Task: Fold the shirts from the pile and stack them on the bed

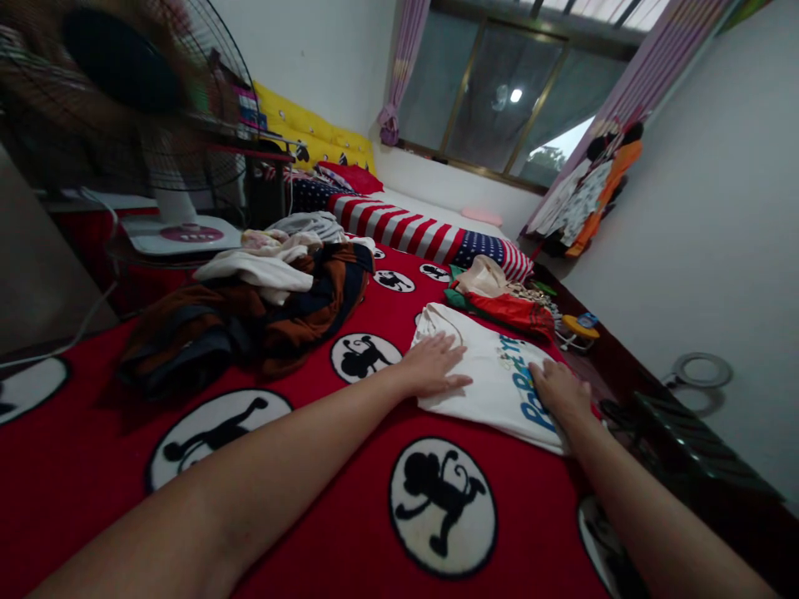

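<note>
At far left, a standing fan (pixel 121 62) is cut off by the picture's edge, its blades blurred. Next to it, a heap of brown, navy, white and grey clothes (pixel 240 324) lies so tangled that single garments are hard to tell apart. The left forearm enters from the bottom edge and covers part of a round monkey print on the red cover (pixel 349 524). Farther right, a second clothes pile (pixel 499 295), in beige, green and orange-red, is partly hidden behind a white garment. The right forearm runs out at the lower right, over another monkey print, beside dark shapes too dim to make out.

The white garment lies on the red cover, right of centre, under both of the person's hands. The left hand (pixel 434 366) rests on its left part, palm down, fingers spread and gripping nothing. The right hand (pixel 562 391) touches its right part, fingers bent over the cloth; their undersides are hidden, so whether they pinch it cannot be told.

The garment is folded into a flattish, roughly four-sided shape. At its left end are a curved neckline and some creases; toward the right run bold blue letters, partly covered by the right hand.
</note>
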The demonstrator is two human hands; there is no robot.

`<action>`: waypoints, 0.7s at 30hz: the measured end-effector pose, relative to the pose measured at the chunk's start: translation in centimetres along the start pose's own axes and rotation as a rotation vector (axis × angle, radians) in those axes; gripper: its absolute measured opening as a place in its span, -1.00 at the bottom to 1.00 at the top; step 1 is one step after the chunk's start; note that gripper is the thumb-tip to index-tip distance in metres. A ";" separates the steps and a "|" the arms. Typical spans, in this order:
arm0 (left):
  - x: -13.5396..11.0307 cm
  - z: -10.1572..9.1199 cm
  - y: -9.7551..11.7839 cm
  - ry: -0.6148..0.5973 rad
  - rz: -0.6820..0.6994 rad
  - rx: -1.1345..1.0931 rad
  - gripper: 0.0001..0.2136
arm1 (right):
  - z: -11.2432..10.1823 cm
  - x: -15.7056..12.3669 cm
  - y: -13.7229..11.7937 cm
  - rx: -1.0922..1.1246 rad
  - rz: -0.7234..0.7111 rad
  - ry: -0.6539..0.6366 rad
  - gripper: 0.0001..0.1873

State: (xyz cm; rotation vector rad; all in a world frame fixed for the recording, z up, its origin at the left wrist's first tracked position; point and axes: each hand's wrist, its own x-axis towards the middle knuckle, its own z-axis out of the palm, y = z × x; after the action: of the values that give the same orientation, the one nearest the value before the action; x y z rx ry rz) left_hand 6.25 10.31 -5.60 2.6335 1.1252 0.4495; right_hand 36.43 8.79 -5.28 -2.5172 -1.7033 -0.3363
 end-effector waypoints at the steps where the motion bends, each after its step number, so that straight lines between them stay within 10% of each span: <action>1: 0.0 -0.5 -1.2 0.040 -0.097 0.003 -0.34 | 0.0 -0.3 0.6 -0.031 0.019 0.022 -0.39; 4: -0.7 -1.8 -4.9 0.121 -0.419 0.047 -0.42 | -0.4 -1.6 1.4 -0.053 0.065 0.087 -0.34; 7: -1.4 -2.5 -7.1 0.157 -0.442 0.089 -0.50 | -0.6 -2.3 1.3 -0.060 0.062 0.109 -0.31; 21: -1.6 -2.2 -6.9 0.193 -0.444 0.142 -0.51 | -0.9 -3.3 1.5 0.286 -0.015 0.222 -0.39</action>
State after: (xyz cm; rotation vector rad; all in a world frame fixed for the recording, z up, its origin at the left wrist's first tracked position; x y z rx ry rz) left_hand -0.12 14.03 -6.15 2.3816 1.8070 0.5520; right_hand 36.58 5.08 -5.08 -2.1770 -1.5629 -0.3318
